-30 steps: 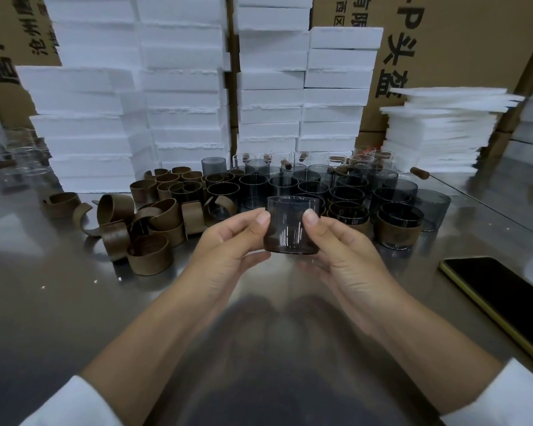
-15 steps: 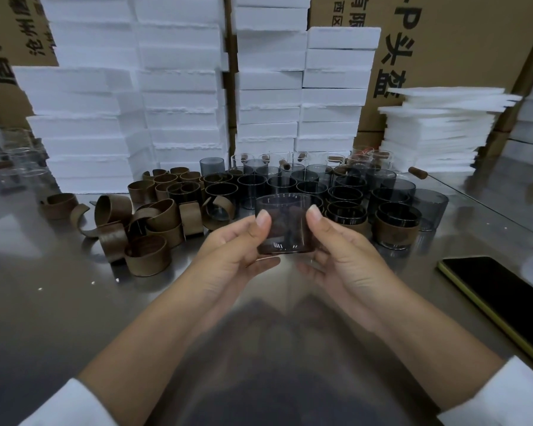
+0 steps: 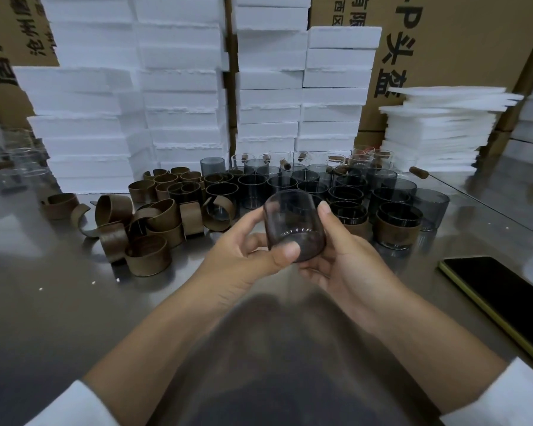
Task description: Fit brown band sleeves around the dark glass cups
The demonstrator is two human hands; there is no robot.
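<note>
A bare dark glass cup (image 3: 293,224) is held above the steel table in front of me, tilted with its mouth away from me. My left hand (image 3: 246,256) grips its lower left side, thumb across the base. My right hand (image 3: 345,259) holds its right side, thumb along the wall and fingers under it. Behind stands a cluster of dark glass cups (image 3: 308,186); a cup at the right front wears a brown band sleeve (image 3: 396,230). A heap of loose brown band sleeves (image 3: 148,222) lies to the left.
White foam boxes (image 3: 179,96) are stacked along the back, with thin foam sheets (image 3: 440,130) at the right and cardboard cartons (image 3: 450,38) behind. A dark phone (image 3: 502,290) lies at the right on the steel table (image 3: 59,302). Clear glasses (image 3: 22,161) stand far left.
Both hands have tipped the cup from upright to tilted, mouth away from me. My left thumb has slid down from the rim to the cup's base.
</note>
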